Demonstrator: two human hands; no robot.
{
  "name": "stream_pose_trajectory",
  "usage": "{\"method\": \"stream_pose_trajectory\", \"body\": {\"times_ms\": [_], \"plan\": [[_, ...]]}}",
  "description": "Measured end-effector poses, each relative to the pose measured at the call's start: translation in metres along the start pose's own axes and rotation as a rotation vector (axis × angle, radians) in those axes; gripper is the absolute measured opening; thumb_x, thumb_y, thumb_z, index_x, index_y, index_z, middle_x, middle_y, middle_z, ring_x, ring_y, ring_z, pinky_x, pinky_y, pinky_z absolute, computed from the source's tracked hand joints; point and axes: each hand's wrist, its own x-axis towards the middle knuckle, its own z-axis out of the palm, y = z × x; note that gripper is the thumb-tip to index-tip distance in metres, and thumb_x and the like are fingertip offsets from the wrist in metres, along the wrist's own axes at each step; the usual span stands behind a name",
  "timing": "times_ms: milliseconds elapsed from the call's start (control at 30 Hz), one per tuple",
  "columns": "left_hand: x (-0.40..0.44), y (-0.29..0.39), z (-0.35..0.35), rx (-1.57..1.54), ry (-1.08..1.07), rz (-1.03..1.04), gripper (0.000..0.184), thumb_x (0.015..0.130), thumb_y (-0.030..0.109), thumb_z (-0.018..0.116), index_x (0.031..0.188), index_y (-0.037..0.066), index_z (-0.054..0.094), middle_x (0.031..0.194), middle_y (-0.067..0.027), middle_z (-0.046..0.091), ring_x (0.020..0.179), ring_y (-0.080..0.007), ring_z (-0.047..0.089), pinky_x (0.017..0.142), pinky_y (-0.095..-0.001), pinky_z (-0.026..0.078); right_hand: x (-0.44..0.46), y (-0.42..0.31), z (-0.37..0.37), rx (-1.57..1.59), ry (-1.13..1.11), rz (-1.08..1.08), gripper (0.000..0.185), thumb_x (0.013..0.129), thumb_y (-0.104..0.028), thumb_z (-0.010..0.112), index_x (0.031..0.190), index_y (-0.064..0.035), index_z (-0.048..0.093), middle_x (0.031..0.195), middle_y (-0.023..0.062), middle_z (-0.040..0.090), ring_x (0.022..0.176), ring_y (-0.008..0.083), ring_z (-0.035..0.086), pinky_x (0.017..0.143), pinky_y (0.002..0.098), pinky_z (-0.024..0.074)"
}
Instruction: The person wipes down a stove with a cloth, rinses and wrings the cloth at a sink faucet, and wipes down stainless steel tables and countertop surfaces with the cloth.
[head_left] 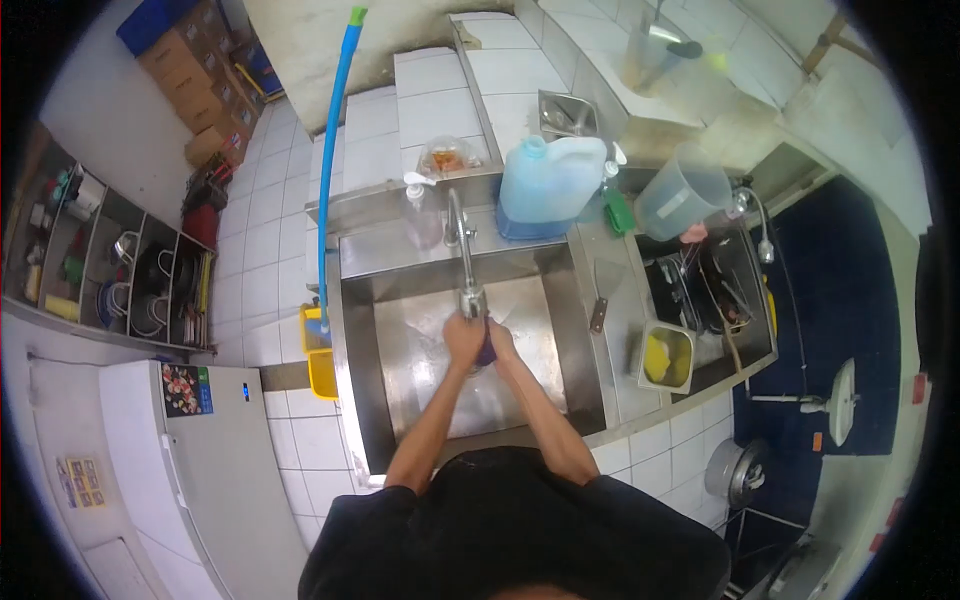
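Note:
Under the running end of the metal faucet, my left hand and my right hand are close together over the steel sink basin. Between them is a small dark purple, cloth-like thing, mostly covered by my fingers. Both hands are closed around it, the left on one side and the right on the other. Its exact kind is too small to make out. Water wets the basin floor below.
Behind the sink stand a soap pump bottle and a big jug of blue liquid. To the right lie a knife, a steel container with a yellow sponge and a second basin full of dishes. A blue-handled pole leans at left.

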Motion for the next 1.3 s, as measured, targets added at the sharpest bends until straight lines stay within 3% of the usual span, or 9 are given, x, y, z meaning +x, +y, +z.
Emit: {"method": "stream_pose_trajectory", "body": {"times_ms": [133,167,233,300,400,600,867,1033,1300], "plan": [[0.021,-0.018,-0.009,0.022,-0.116,0.157,0.026,0.083,0.024,0.065,0.097,0.002,0.067,0.080,-0.0266,0.066,0.077,-0.0468,0.064,0.068,-0.0518,0.049,0.013,0.022,-0.053,-0.382,-0.173,-0.287,0.041,0.089,-0.028,0.068,0.123,-0.0069,0.059,0.113,0.0092,0.065,0.098,0.0222,0.061,0.089,0.0341,0.0466],[0.019,-0.019,-0.008,0.013,-0.275,0.063,0.027,0.083,0.023,0.064,0.101,0.004,0.067,0.083,-0.0253,0.067,0.081,-0.0456,0.065,0.071,-0.0508,0.050,0.021,0.033,-0.061,-0.883,0.119,-0.579,0.062,0.080,-0.017,0.074,0.135,-0.0062,0.048,0.134,0.0171,0.054,0.115,0.0311,0.055,0.100,0.0404,0.0426],[0.018,-0.025,-0.007,0.007,-0.427,-0.031,0.028,0.083,0.022,0.063,0.105,0.005,0.066,0.087,-0.0239,0.068,0.086,-0.0445,0.065,0.074,-0.0498,0.050,0.025,0.024,-0.064,-0.891,0.061,-0.770,0.069,0.077,-0.014,0.075,0.138,-0.0071,0.044,0.140,0.0189,0.048,0.122,0.0332,0.050,0.103,0.0420,0.0400],[0.007,-0.038,-0.011,-0.003,-0.529,0.234,0.029,0.081,0.020,0.067,0.105,0.004,0.067,0.084,-0.0182,0.069,0.081,-0.0353,0.067,0.074,-0.0438,0.052,0.019,0.009,-0.052,-0.800,-0.047,-1.088,0.072,0.074,-0.007,0.074,0.139,-0.0068,0.043,0.138,0.0208,0.051,0.126,0.0353,0.051,0.103,0.0434,0.0411],[0.006,-0.014,-0.038,0.103,-0.591,0.395,0.029,0.078,0.015,0.070,0.103,0.001,0.069,0.085,-0.0147,0.070,0.079,-0.0266,0.068,0.072,-0.0383,0.053,0.013,-0.005,-0.042,-0.842,-0.230,-0.843,0.055,0.075,-0.006,0.073,0.127,-0.0045,0.055,0.115,0.0195,0.065,0.108,0.0333,0.063,0.092,0.0403,0.0483],[0.021,0.006,-0.072,-0.064,-0.451,0.034,0.022,0.075,0.007,0.075,0.094,0.000,0.069,0.078,-0.0073,0.068,0.073,-0.0118,0.063,0.065,-0.0290,0.050,-0.002,-0.022,-0.019,-0.986,-0.015,-0.899,0.021,0.080,-0.004,0.068,0.100,-0.0021,0.067,0.089,0.0169,0.069,0.084,0.0304,0.067,0.074,0.0398,0.0500],[-0.002,-0.014,-0.057,-0.570,-0.270,0.032,0.020,0.080,0.011,0.069,0.097,0.002,0.066,0.083,-0.0079,0.068,0.076,-0.0156,0.063,0.068,-0.0307,0.051,0.006,-0.008,-0.027,-0.706,-0.098,-0.896,0.016,0.090,-0.002,0.053,0.102,-0.0008,0.064,0.084,0.0115,0.064,0.077,0.0223,0.062,0.072,0.0334,0.0484],[-0.025,-0.002,-0.057,-0.274,-0.452,0.086,0.033,0.081,0.007,0.058,0.113,0.002,0.063,0.095,-0.0146,0.070,0.090,-0.0263,0.068,0.080,-0.0371,0.051,-0.020,-0.007,0.003,-0.141,-0.199,-0.473,0.016,0.100,-0.013,0.049,0.096,-0.0026,0.061,0.091,0.0003,0.059,0.079,0.0088,0.054,0.071,0.0294,0.0450],[-0.014,-0.052,-0.024,0.013,-0.473,0.148,0.025,0.082,0.015,0.064,0.104,0.003,0.065,0.092,-0.0217,0.067,0.087,-0.0413,0.064,0.075,-0.0465,0.049,-0.026,-0.010,0.003,0.349,-0.273,-0.438,0.035,0.102,-0.037,0.049,0.085,-0.0067,0.053,0.082,0.0022,0.054,0.087,0.0182,0.051,0.090,0.0333,0.0375]]}}
